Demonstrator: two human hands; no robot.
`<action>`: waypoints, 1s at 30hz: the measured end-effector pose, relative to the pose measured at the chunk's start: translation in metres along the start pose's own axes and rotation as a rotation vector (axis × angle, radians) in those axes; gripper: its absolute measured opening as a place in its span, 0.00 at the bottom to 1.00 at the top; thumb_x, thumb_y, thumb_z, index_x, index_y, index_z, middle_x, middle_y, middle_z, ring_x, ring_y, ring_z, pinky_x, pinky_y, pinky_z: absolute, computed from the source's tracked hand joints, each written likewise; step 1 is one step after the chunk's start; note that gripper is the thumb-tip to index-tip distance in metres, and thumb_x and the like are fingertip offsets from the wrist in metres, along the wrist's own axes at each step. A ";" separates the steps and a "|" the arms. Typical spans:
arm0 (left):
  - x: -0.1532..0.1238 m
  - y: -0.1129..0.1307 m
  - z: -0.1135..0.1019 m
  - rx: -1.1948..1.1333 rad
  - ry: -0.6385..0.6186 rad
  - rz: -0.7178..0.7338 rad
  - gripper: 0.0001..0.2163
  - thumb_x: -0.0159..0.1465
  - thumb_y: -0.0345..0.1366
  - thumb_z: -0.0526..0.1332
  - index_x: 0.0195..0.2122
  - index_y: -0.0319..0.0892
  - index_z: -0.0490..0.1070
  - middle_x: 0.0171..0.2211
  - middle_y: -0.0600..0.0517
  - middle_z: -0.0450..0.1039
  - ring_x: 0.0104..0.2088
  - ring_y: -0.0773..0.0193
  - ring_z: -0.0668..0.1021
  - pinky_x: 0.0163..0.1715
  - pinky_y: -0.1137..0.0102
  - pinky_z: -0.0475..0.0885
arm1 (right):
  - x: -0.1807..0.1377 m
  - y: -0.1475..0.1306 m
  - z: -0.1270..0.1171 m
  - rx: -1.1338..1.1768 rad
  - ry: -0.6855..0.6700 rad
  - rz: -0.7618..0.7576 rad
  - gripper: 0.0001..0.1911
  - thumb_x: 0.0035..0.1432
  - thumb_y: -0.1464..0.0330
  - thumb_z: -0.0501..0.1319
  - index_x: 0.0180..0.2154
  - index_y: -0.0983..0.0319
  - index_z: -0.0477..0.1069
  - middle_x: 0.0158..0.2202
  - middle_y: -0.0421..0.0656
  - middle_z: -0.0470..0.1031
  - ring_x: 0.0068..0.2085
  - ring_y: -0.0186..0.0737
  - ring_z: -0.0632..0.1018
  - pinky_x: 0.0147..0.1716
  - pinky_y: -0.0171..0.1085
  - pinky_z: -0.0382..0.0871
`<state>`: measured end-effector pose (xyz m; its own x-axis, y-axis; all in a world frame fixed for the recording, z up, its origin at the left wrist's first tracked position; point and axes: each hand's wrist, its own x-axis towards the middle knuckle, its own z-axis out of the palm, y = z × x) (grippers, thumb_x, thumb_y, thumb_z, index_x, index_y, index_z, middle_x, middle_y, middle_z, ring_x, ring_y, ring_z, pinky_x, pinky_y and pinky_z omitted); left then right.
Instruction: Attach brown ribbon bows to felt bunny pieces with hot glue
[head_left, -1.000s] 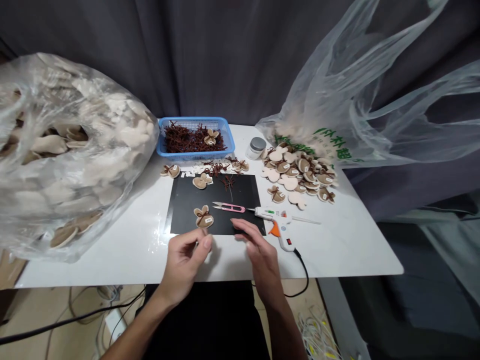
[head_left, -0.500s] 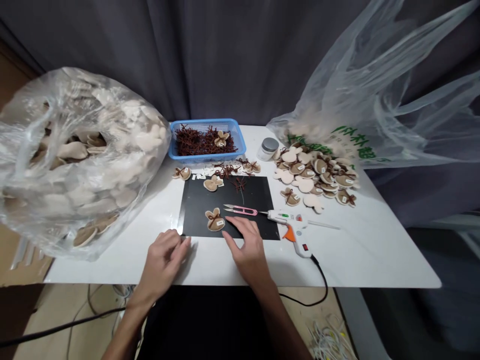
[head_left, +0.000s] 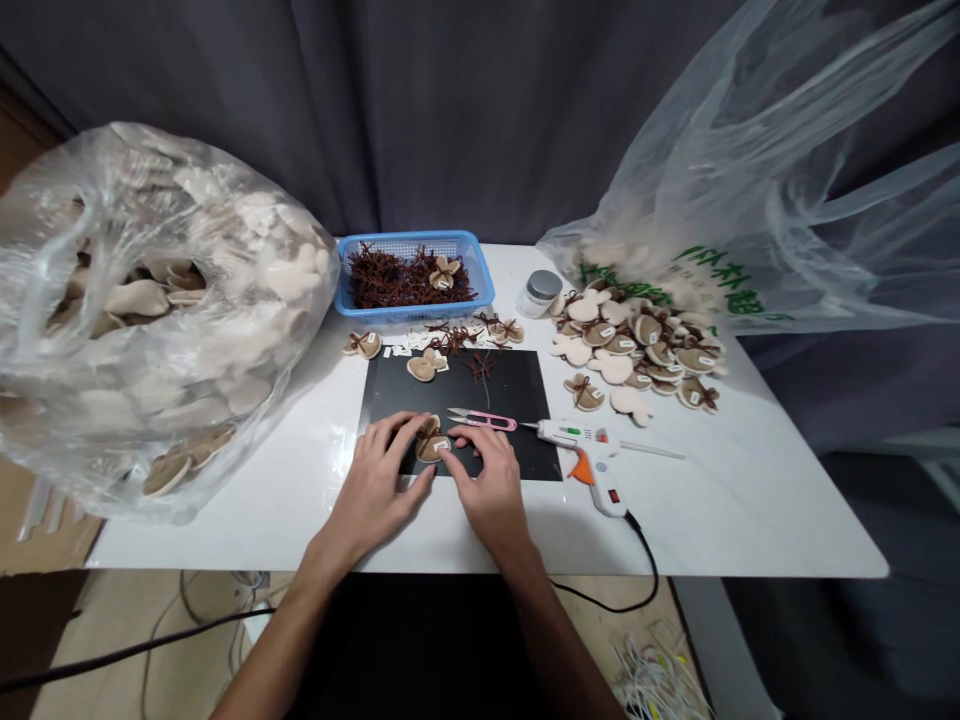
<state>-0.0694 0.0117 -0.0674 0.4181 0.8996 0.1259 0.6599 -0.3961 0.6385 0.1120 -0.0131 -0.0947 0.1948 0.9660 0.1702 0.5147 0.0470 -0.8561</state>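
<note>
A small beige rabbit-shaped felt piece [head_left: 432, 444] with a brown bow and a white label lies on the black mat [head_left: 517, 385]. Both hands are on it. My left hand [head_left: 379, 480] rests on the mat's front left part, its fingers spread and touching the piece from the left. My right hand [head_left: 487, 480] lies flat on the mat, with its fingertips pressing the piece from the right. Pink thread snips [head_left: 480, 419] lie just behind my right hand. A white glue gun [head_left: 589, 447] with an orange trigger lies to the right of that hand.
A blue basket [head_left: 415, 272] of brown bows stands at the back. Finished pieces [head_left: 637, 350] are heaped at the right, beside a small jar [head_left: 541, 292] and a large plastic bag [head_left: 757, 190]. A full bag of beige shapes [head_left: 150, 300] fills the table's left. The gun's cord [head_left: 637, 570] hangs over the front edge.
Both hands moved forward from the table's front edge onto the black mat and closed in on the rabbit piece from either side.
</note>
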 end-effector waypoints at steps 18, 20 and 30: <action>0.004 -0.005 0.004 -0.088 0.038 -0.021 0.33 0.72 0.39 0.67 0.75 0.52 0.54 0.52 0.46 0.75 0.51 0.52 0.76 0.54 0.56 0.72 | -0.011 0.001 0.001 -0.216 0.074 -0.165 0.10 0.74 0.70 0.59 0.41 0.58 0.79 0.40 0.43 0.84 0.42 0.45 0.79 0.45 0.42 0.63; 0.004 -0.005 0.004 -0.073 0.035 -0.019 0.33 0.71 0.39 0.68 0.74 0.52 0.55 0.51 0.47 0.75 0.50 0.52 0.76 0.53 0.57 0.72 | -0.012 0.001 0.003 -0.235 0.084 -0.183 0.09 0.73 0.70 0.59 0.42 0.59 0.79 0.40 0.44 0.84 0.42 0.45 0.79 0.45 0.42 0.63; 0.001 -0.008 0.007 -0.102 0.121 -0.054 0.31 0.69 0.40 0.70 0.71 0.50 0.61 0.50 0.47 0.77 0.49 0.53 0.79 0.52 0.57 0.73 | -0.007 0.003 -0.003 -0.287 0.123 -0.136 0.10 0.71 0.70 0.58 0.38 0.59 0.78 0.38 0.44 0.83 0.40 0.45 0.79 0.41 0.42 0.62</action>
<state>-0.0701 0.0150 -0.0778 0.3014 0.9372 0.1758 0.6098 -0.3311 0.7201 0.1147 -0.0209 -0.0971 0.1981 0.9171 0.3460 0.7532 0.0835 -0.6525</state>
